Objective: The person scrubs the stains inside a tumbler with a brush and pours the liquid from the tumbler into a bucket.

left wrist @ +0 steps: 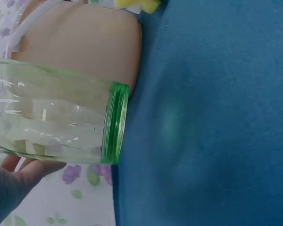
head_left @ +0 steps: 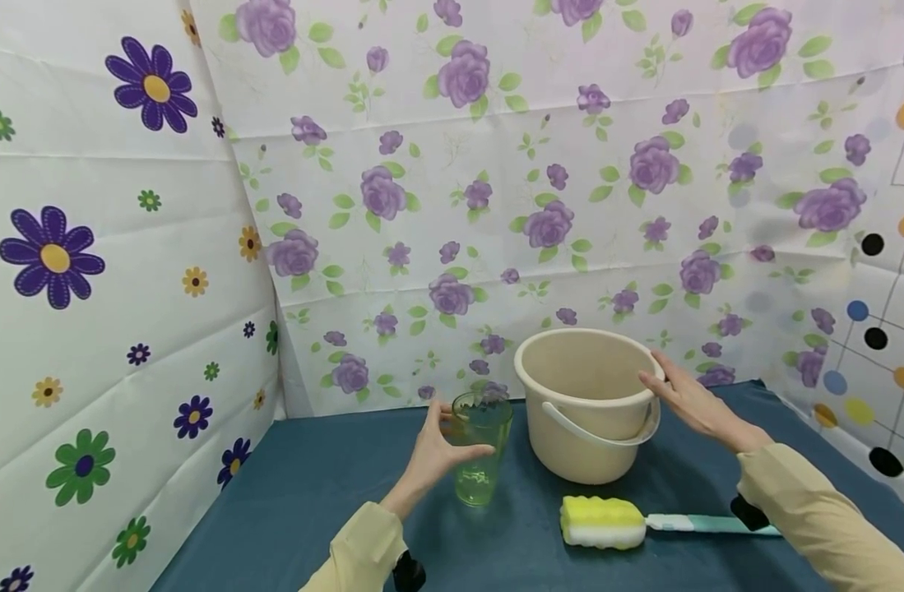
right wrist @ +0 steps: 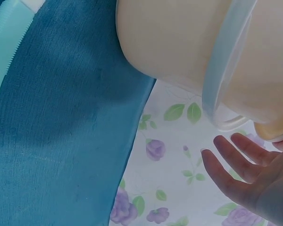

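Note:
In the head view, my left hand (head_left: 433, 452) holds a clear green plastic cup (head_left: 477, 473), the thumb across its near side and the fingers behind it. The left wrist view shows the cup (left wrist: 61, 117) upright relative to the table, its thick green base over the blue cloth. My right hand (head_left: 699, 407) touches the right rim of a cream bucket (head_left: 581, 436). From the right wrist, several fingers (right wrist: 236, 169) look extended and spread near the bucket's white handle (right wrist: 221, 70); the thumb is hidden there.
A sponge brush (head_left: 603, 522) with a yellow and white head and a teal handle lies in front of the bucket. Blue cloth (head_left: 333, 477) covers the table. Flower-patterned sheets (head_left: 422, 329) hang behind and at the sides.

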`<state>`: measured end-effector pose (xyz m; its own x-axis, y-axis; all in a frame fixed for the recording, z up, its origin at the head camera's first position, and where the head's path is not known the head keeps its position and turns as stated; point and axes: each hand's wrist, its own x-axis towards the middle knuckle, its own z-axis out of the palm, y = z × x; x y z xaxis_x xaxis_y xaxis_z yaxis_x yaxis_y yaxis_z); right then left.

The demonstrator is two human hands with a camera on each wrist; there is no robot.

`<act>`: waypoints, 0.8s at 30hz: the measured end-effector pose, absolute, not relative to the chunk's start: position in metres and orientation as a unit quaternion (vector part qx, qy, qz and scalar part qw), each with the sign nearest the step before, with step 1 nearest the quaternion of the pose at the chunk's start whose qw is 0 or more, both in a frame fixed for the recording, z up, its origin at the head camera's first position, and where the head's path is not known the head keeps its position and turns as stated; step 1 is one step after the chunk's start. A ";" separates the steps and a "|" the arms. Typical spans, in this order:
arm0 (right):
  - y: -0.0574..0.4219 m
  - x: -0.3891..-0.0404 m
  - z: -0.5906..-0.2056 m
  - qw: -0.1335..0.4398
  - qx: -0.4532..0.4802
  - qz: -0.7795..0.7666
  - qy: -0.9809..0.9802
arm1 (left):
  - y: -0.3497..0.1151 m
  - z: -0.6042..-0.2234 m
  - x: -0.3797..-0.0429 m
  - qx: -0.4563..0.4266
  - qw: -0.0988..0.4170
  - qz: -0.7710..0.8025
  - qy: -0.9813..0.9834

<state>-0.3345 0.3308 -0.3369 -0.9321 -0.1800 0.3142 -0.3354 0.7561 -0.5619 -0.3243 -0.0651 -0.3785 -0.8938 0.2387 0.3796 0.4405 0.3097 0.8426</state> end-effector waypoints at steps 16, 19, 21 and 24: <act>0.331 -0.335 -0.339 0.129 0.148 0.326 -0.925 | -0.063 -0.401 -0.325 -0.317 -0.035 -0.631 -0.707; 0.331 -0.335 -0.339 0.129 0.147 0.324 -0.926 | -0.063 -0.404 -0.327 -0.319 -0.049 -0.636 -0.701; 0.332 -0.336 -0.339 0.130 0.148 0.325 -0.925 | -0.063 -0.405 -0.327 -0.324 -0.058 -0.640 -0.694; 0.332 -0.337 -0.340 0.126 0.149 0.328 -0.924 | -0.064 -0.403 -0.323 -0.334 -0.068 -0.643 -0.686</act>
